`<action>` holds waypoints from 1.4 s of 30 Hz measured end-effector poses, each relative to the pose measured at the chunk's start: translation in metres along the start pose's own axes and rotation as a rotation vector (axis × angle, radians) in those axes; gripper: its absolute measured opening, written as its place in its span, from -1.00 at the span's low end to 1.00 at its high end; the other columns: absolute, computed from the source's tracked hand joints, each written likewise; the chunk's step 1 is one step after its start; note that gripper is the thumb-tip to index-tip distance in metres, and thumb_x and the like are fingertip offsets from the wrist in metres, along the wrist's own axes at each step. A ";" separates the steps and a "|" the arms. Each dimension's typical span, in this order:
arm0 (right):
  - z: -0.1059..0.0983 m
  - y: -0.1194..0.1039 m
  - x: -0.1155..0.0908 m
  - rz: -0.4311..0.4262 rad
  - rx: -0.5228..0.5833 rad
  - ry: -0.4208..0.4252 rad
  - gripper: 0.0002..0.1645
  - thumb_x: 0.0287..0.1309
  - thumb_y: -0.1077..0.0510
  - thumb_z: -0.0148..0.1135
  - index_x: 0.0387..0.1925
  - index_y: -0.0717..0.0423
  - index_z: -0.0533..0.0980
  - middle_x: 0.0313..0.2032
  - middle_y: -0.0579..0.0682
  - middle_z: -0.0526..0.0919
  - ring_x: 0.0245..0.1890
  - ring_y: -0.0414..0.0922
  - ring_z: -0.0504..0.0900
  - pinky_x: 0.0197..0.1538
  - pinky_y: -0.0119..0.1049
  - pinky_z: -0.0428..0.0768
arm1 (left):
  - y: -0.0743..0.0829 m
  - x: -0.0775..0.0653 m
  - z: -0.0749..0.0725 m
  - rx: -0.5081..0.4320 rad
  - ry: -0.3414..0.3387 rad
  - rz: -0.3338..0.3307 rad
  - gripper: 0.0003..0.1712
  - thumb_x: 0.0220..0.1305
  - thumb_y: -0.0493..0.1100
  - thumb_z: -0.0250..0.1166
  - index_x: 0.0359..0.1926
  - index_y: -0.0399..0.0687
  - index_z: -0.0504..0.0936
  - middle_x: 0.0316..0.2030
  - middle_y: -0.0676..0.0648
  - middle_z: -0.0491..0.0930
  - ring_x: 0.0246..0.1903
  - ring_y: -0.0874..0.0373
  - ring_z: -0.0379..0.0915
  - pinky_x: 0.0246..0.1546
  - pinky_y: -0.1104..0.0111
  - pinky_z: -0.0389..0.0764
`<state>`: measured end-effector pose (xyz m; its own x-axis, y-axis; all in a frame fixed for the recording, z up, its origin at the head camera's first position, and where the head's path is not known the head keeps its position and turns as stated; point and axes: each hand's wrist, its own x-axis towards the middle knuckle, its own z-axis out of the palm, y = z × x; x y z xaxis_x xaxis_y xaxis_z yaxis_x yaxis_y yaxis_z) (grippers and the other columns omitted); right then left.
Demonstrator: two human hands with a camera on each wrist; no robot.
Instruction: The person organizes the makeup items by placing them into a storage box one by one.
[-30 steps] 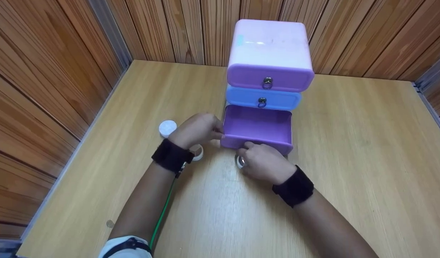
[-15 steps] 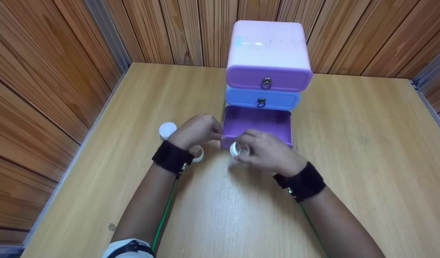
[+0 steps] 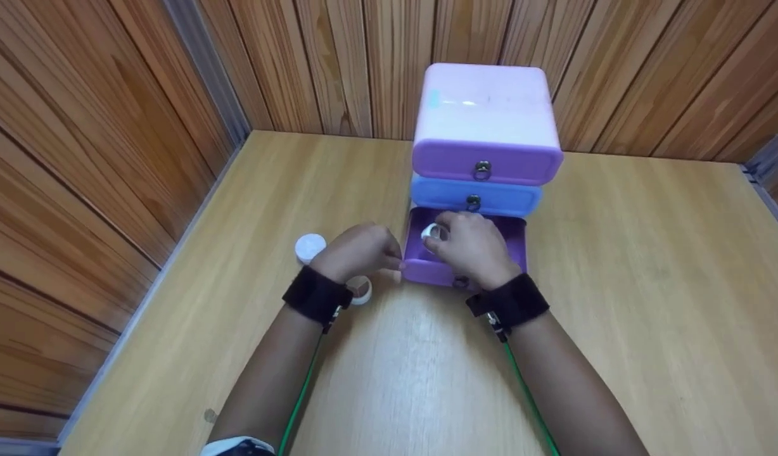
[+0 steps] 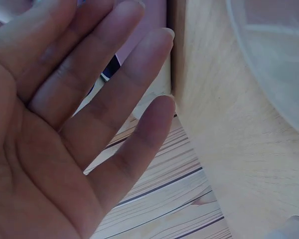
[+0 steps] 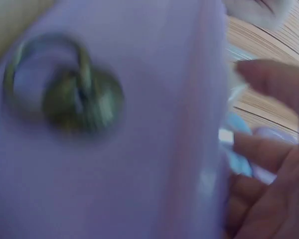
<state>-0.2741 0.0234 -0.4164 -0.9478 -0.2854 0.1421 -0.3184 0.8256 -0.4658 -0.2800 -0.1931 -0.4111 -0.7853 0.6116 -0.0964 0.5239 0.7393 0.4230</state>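
Observation:
My right hand (image 3: 474,247) holds a small clear jar (image 3: 431,232) with a white rim inside the pulled-out purple drawer (image 3: 427,273). In the right wrist view the drawer front and its ring pull (image 5: 84,102) hide much of that grip. My left hand (image 3: 363,253) touches the drawer's front left corner; several of its fingers (image 4: 114,99) stretch out nearly straight in the left wrist view. Close to the left wrist lies another small jar (image 3: 360,290) with a white rim. Behind it a white-topped round jar (image 3: 310,248) stands on the table.
Above the purple drawer, the drawer unit (image 3: 487,107) has a blue drawer (image 3: 509,199) and a purple top drawer (image 3: 516,164), both pushed in. Wood-panelled walls (image 3: 338,69) bound the table (image 3: 642,285) at the back and left. Green cables (image 3: 300,399) run along both forearms.
The right hand has lifted the small jar from the table in front of the drawer and carried it over the front wall into it. The left hand stays at the corner.

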 end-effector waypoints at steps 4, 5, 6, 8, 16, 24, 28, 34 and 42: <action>0.002 0.004 0.006 0.132 0.028 -0.149 -0.52 0.05 -0.16 0.33 -0.05 0.00 0.64 -0.19 0.01 0.68 -0.32 0.00 0.61 -0.22 -0.09 0.50 | 0.006 0.003 0.002 0.002 0.002 0.004 -0.81 0.19 -0.02 0.41 -0.40 -0.02 0.80 -0.49 0.10 0.68 -0.52 0.27 0.49 -0.42 0.38 0.51; 0.003 0.005 0.007 0.150 0.027 -0.179 -0.50 0.04 -0.17 0.34 -0.02 -0.01 0.64 -0.14 0.01 0.67 -0.29 -0.01 0.60 -0.20 -0.09 0.50 | 0.007 0.004 0.003 -0.001 -0.003 0.010 -0.80 0.19 -0.02 0.41 -0.39 -0.03 0.80 -0.49 0.08 0.68 -0.52 0.26 0.49 -0.42 0.37 0.51; 0.003 0.006 0.007 0.164 0.024 -0.205 -0.46 0.03 -0.17 0.35 0.02 -0.01 0.63 -0.09 0.02 0.66 -0.27 -0.01 0.60 -0.18 -0.09 0.50 | 0.008 0.004 0.003 -0.001 -0.007 0.016 -0.80 0.19 -0.02 0.40 -0.39 -0.03 0.80 -0.48 0.07 0.69 -0.52 0.26 0.49 -0.42 0.37 0.51; 0.005 0.009 0.007 0.188 0.027 -0.263 -0.46 0.05 -0.16 0.34 0.03 0.00 0.62 -0.08 0.04 0.66 -0.27 -0.01 0.60 -0.19 -0.11 0.52 | 0.009 0.004 0.004 -0.006 -0.016 0.027 -0.80 0.21 -0.02 0.40 -0.39 -0.04 0.80 -0.47 0.05 0.70 -0.52 0.27 0.48 -0.42 0.37 0.51; 0.012 0.012 0.013 0.167 0.092 -0.347 -0.55 0.11 -0.18 0.30 -0.08 0.02 0.64 -0.18 0.01 0.66 -0.27 -0.02 0.59 -0.21 -0.13 0.53 | 0.007 0.001 -0.002 0.010 -0.012 0.050 -0.81 0.21 -0.05 0.39 -0.40 -0.05 0.80 -0.47 0.04 0.70 -0.53 0.27 0.48 -0.45 0.37 0.50; 0.012 0.013 0.015 0.125 0.104 -0.351 -0.53 0.14 -0.17 0.30 -0.04 0.03 0.64 -0.13 0.02 0.67 -0.21 -0.04 0.60 -0.12 -0.11 0.53 | 0.005 0.002 -0.003 0.020 -0.015 0.066 -0.83 0.21 -0.06 0.40 -0.37 -0.04 0.80 -0.47 0.09 0.69 -0.53 0.29 0.50 -0.44 0.40 0.52; 0.012 0.013 0.015 0.110 0.112 -0.362 -0.62 0.19 -0.09 0.26 -0.07 0.02 0.66 -0.16 0.00 0.68 -0.23 -0.04 0.60 -0.14 -0.11 0.54 | 0.005 0.003 -0.003 0.018 -0.026 0.055 -0.82 0.22 -0.06 0.39 -0.37 -0.05 0.80 -0.46 0.05 0.70 -0.54 0.29 0.49 -0.44 0.39 0.52; 0.011 0.012 0.014 0.062 0.079 -0.349 -0.74 0.25 0.04 0.12 -0.19 0.01 0.69 -0.28 -0.05 0.67 -0.35 -0.09 0.57 -0.20 -0.14 0.52 | 0.005 0.003 -0.004 0.022 -0.027 0.061 -0.79 0.23 -0.06 0.38 -0.42 -0.08 0.79 -0.48 -0.01 0.69 -0.57 0.27 0.44 -0.47 0.36 0.49; -0.007 0.012 0.007 0.012 0.116 -0.250 -0.66 0.33 0.02 0.12 -0.01 0.08 0.63 -0.27 -0.03 0.67 -0.34 -0.08 0.58 -0.19 -0.13 0.52 | 0.006 0.003 -0.004 0.027 -0.021 0.068 -0.82 0.21 -0.07 0.40 -0.41 -0.06 0.79 -0.50 0.05 0.68 -0.55 0.27 0.48 -0.44 0.37 0.50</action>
<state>-0.2845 0.0346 -0.4145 -0.9137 -0.3989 -0.0773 -0.2895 0.7727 -0.5649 -0.2810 -0.1882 -0.4050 -0.7404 0.6665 -0.0874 0.5850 0.7029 0.4045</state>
